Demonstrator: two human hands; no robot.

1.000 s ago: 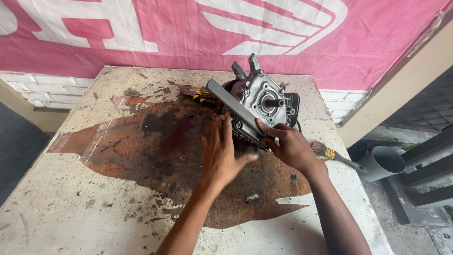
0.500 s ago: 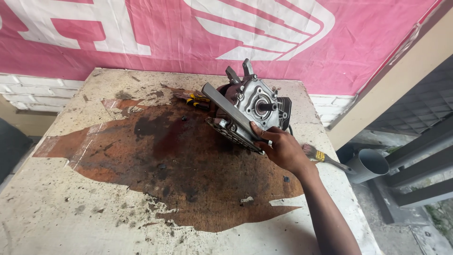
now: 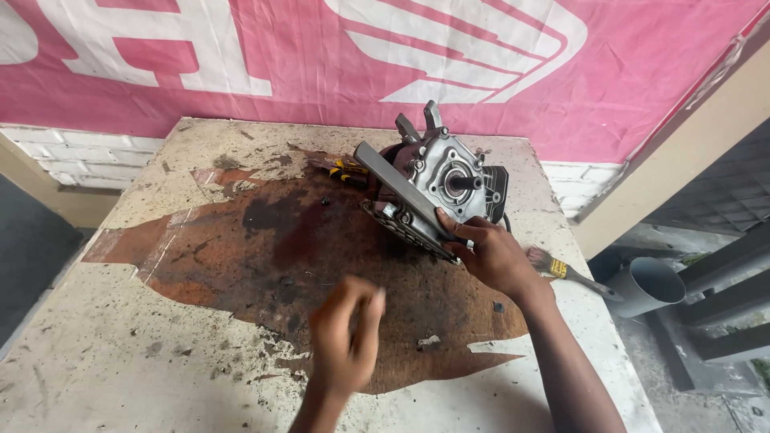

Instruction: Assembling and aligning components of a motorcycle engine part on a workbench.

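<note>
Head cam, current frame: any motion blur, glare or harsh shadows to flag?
Head view: the left hand is smeared by motion blur, its fingers indistinct; the right hand and the grey engine casing it grips are sharp. Light is soft and even, with only faint shadows under the casing. No strong glare, just a mild sheen on the metal. The pink banner is evenly lit.

A large pink banner (image 3: 481, 72) hangs across the wall behind the table (image 3: 104, 353), filling the top of the view from edge to edge. It is a wide cloth or plastic sheet, slightly wrinkled, printed with big white block shapes at the left and curved white bands like a wing at the middle and right. Its lower edge falls just above a white brick ledge (image 3: 72, 148). No packages or screens show.
</note>
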